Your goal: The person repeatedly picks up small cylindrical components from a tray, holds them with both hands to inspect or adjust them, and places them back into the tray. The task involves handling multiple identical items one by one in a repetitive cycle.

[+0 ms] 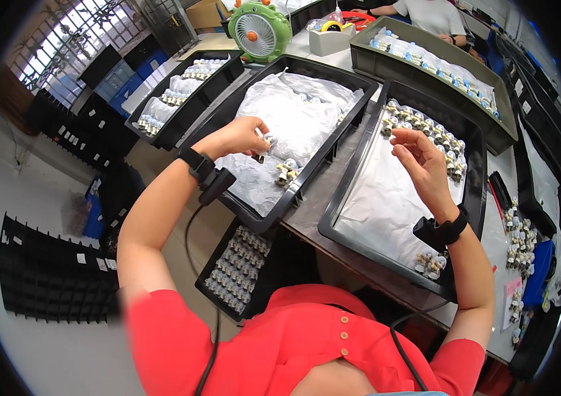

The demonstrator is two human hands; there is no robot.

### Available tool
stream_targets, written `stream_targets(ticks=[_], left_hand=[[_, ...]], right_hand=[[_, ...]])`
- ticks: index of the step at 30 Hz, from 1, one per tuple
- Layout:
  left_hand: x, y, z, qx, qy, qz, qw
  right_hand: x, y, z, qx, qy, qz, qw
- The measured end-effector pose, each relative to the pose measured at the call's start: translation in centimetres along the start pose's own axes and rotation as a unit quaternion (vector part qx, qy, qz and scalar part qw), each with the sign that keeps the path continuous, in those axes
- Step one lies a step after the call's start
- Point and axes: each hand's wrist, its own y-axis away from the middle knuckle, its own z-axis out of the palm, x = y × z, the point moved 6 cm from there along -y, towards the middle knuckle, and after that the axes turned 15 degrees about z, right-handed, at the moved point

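Note:
My left hand (242, 136) is closed, its fingertips pinched on a small figurine (269, 140) that they partly hide. It hovers over a black tray (264, 221) lined with white plastic sheeting (293, 119). A little cluster of white, yellow and dark figurines (287, 173) lies on the sheeting nearby. Above a second black tray (335, 228), my right hand (422, 162) has its fingers curved, with a gap between thumb and forefinger and nothing seen in it. Rows of similar figurines (435, 129) fill this tray's far and right side, beside that hand. A few more figurines (430, 264) sit in its near corner.
Left of the trays stands another black tray (181, 89) of wrapped figurines. Behind are a green fan (258, 33), a tape dispenser (330, 41) and a grey-green bin (386, 56). Loose figurines (521, 244) lie at right. Below the table is a filled tray (235, 267). Another person (432, 16) sits opposite.

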Motion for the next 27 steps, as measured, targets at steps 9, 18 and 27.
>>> stream_targets(ticks=[9, 18, 27], left_hand=[[-6.7, -3.4, 4.4, -0.140, -0.027, -0.087, 0.986], [-6.2, -4.3, 4.0, -0.133, -0.116, -0.083, 0.981], [-5.3, -4.4, 4.5, -0.149, -0.092, -0.034, 0.984]], right_hand=[[1.0, 0.2, 0.0, 0.020, 0.085, -0.004, 0.996], [1.5, 0.0, 0.4, -0.028, 0.163, 0.011, 0.986], [0.2, 0.8, 0.3, -0.158, 0.293, 0.018, 0.943]])
